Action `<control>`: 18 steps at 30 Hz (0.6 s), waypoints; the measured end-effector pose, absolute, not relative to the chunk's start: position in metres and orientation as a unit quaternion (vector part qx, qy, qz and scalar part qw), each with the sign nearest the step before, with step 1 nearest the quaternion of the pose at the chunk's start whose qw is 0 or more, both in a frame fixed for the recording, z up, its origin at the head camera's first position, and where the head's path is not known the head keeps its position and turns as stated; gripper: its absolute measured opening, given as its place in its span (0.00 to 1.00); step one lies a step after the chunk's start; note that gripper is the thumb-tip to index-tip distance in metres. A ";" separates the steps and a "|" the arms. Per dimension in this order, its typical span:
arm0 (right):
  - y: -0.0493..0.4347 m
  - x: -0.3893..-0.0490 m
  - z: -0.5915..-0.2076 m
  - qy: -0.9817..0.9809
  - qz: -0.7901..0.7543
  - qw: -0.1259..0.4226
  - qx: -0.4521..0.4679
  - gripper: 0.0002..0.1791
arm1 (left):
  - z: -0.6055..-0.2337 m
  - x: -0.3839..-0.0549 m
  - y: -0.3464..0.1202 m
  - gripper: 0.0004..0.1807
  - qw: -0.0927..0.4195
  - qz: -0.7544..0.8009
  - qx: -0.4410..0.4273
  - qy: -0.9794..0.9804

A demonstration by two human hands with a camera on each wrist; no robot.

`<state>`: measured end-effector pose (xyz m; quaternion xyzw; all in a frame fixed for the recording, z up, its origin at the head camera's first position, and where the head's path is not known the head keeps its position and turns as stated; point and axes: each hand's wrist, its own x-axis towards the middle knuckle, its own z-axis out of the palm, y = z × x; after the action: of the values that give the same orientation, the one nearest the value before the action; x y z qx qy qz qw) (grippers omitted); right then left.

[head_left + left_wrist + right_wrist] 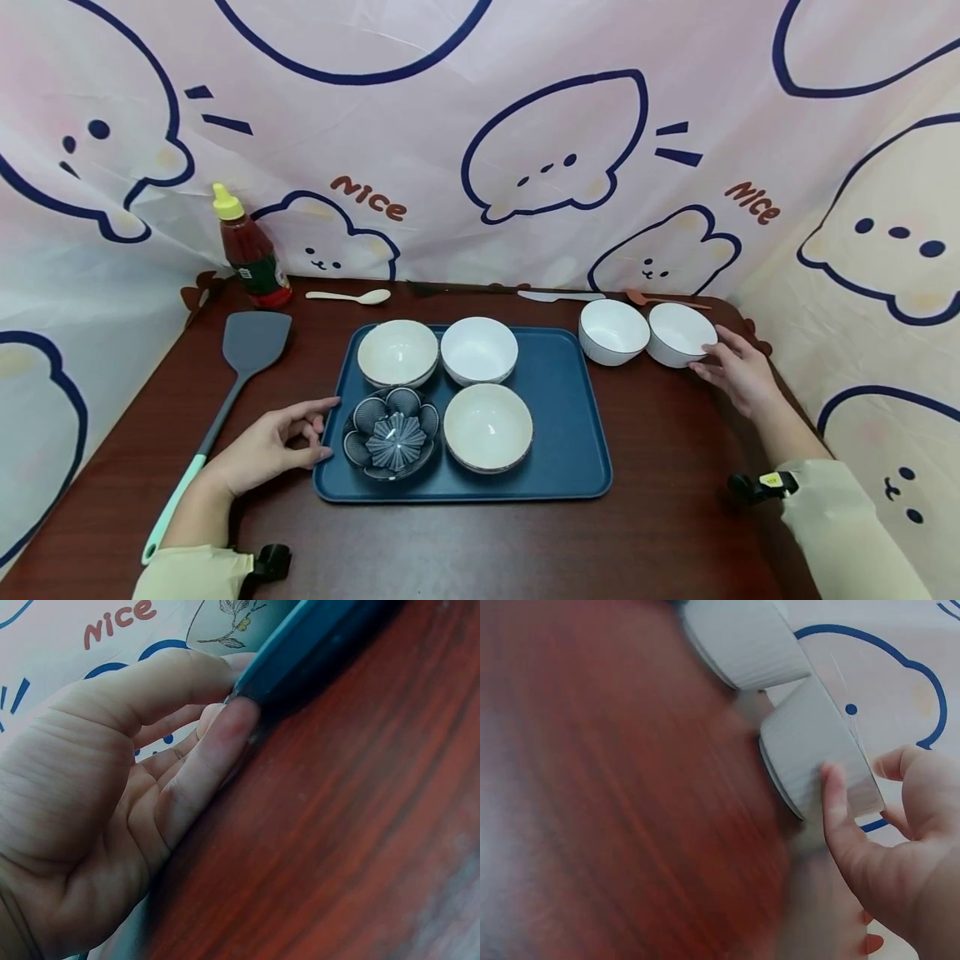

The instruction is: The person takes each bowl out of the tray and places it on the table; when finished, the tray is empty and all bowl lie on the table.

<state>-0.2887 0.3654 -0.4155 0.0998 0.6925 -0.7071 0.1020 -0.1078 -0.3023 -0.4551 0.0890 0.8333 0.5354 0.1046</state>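
A blue tray [566,417] lies on the table, and my left hand [266,446] holds its left rim with thumb and fingertips, as the left wrist view shows. On the tray stand a cream bowl [397,354], a white bowl [478,350], another cream bowl [489,427] and a dark blue petal-patterned bowl [395,442]. Right of the tray, two white bowls stand side by side on the table. My right hand [738,371] grips the right-hand white bowl [681,333] from its right side, thumb on its outer wall. The other white bowl [613,332] is close beside it.
A sauce bottle [255,254] with a yellow cap stands at the back left. A grey spatula [243,358] with a mint handle lies left of the tray. Along the back edge lie a pale spoon [367,296], a white knife [558,296] and a wooden spoon [641,297].
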 end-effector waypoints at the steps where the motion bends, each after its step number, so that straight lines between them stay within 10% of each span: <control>1: 0.365 -0.287 -0.416 0.694 -0.707 0.093 0.104 0.44 | -0.455 -0.108 -0.302 0.36 0.104 0.534 0.088 0.834; 18: 0.346 -0.241 -0.404 0.669 -0.732 0.103 0.075 0.44 | -0.455 -0.108 -0.303 0.36 0.104 0.524 0.081 0.841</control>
<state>-0.2411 0.3462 -0.4038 0.0751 0.6687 -0.7325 0.1031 -0.1083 -0.3027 -0.4552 0.0808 0.8414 0.5242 0.1040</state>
